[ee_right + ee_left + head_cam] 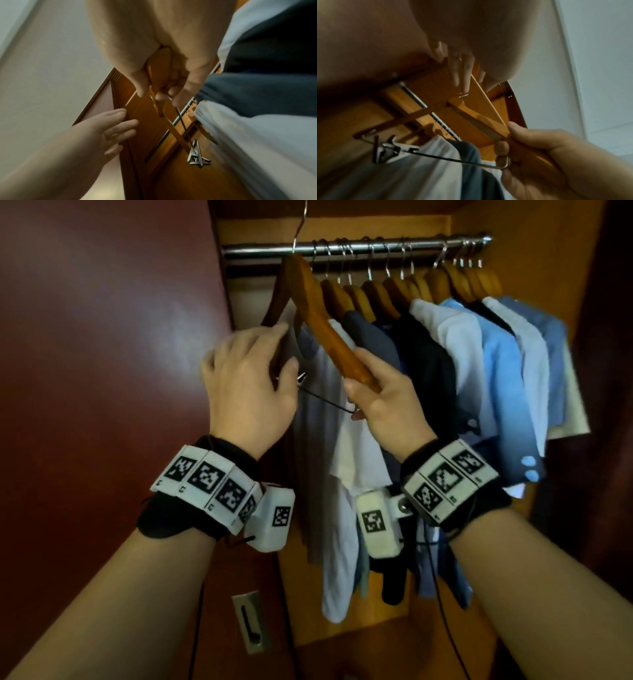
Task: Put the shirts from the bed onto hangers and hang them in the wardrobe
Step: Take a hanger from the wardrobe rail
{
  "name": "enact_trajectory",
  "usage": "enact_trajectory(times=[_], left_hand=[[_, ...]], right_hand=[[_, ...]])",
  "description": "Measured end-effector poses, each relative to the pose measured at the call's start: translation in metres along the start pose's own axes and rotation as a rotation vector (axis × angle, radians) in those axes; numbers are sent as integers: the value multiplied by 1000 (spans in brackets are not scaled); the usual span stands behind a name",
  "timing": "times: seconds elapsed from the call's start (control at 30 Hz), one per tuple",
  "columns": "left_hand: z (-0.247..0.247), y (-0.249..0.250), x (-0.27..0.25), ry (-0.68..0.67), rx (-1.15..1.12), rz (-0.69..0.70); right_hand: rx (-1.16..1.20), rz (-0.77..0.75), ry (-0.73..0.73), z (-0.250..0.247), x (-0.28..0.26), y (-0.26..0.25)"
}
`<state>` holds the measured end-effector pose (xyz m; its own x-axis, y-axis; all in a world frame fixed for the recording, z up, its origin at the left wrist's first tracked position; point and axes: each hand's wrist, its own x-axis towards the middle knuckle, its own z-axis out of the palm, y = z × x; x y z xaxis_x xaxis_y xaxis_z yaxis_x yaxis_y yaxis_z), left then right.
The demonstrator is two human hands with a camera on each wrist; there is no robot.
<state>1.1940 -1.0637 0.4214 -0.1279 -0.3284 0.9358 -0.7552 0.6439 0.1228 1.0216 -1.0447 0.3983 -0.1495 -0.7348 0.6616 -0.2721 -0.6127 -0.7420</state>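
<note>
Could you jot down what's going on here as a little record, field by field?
Place: open wardrobe with a metal rail
Held item: empty wooden hanger with a wire bar and metal clip, no shirt on it
Hook: off the rail, raised above it
Right hand: grips one end of the hanger's arm
Left hand: fingers straight, beside the hanger's other arm; contact unclear
On the rail: row of hung shirts, white, dark and blue
Door: dark red wardrobe door at left

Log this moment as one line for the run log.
stage: empty wooden hanger off rail | right hand: grips hanger arm | left hand: open beside it | shirts: hung on rail
</note>
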Motion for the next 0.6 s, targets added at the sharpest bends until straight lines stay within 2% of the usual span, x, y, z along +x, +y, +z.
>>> enact_trajectory(times=[0.07, 0.17, 0.3, 0.43, 0.6], left_hand=[[6, 13, -7, -89, -256, -76], [18, 36, -18, -233, -507, -250], [24, 77, -30, -322, -824, -350], [23, 137, -52, -355, -1059, -444], [30, 225, -110, -410, -1178, -478]], right_hand=[[6, 29, 39, -10, -27, 0], [-16, 59, 63, -28, -63, 1], [-76, 72, 91, -67, -114, -2], [-135, 98, 88, -114, -170, -13], [-294, 198, 132, -194, -254, -38]])
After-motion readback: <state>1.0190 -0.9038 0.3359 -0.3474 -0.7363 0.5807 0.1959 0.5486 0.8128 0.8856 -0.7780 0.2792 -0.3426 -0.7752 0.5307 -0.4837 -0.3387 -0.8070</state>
